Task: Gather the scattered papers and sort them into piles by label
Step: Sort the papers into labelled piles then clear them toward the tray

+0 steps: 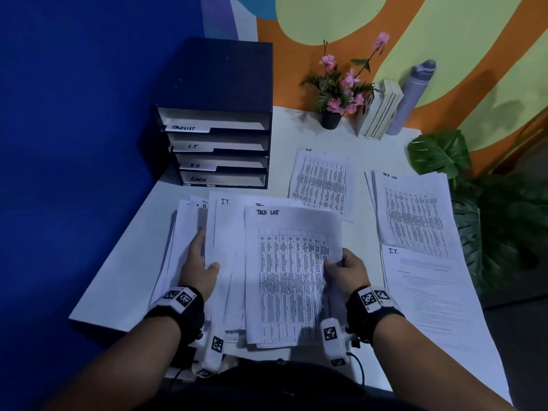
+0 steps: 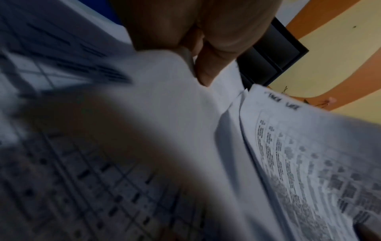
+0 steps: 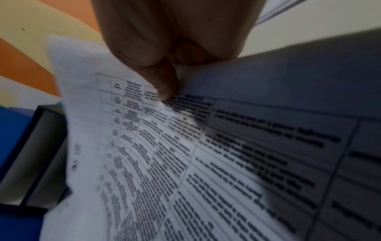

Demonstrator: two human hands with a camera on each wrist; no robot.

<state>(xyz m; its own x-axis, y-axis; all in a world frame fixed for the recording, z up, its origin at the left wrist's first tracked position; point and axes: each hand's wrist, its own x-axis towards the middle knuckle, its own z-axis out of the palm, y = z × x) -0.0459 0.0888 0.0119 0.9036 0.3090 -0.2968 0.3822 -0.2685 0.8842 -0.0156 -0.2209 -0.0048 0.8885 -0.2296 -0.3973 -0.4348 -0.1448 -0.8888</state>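
A fanned bundle of printed papers (image 1: pixel 225 262) is held up in front of me over the white desk (image 1: pixel 124 277). My left hand (image 1: pixel 201 262) grips the bundle's left side, thumb on top. My right hand (image 1: pixel 344 268) pinches the right edge of the front sheet (image 1: pixel 290 277), headed "TASK LIST"; its thumb (image 3: pixel 164 84) presses on the table print. Behind that sheet shows one headed "I.T." (image 1: pixel 225 203). On the desk lie an "H.R." sheet (image 1: pixel 321 182), a "TASK LIST" pile (image 1: pixel 412 212) and an "I.T." sheet (image 1: pixel 430 295).
A dark drawer organiser (image 1: pixel 219 143) labelled TASKLIST, I.T, H.R, ADMIN stands at the back left. A flower pot (image 1: pixel 330 118), books (image 1: pixel 378 109) and a grey bottle (image 1: pixel 410 99) line the back wall. A leafy plant (image 1: pixel 489 218) stands off the right edge.
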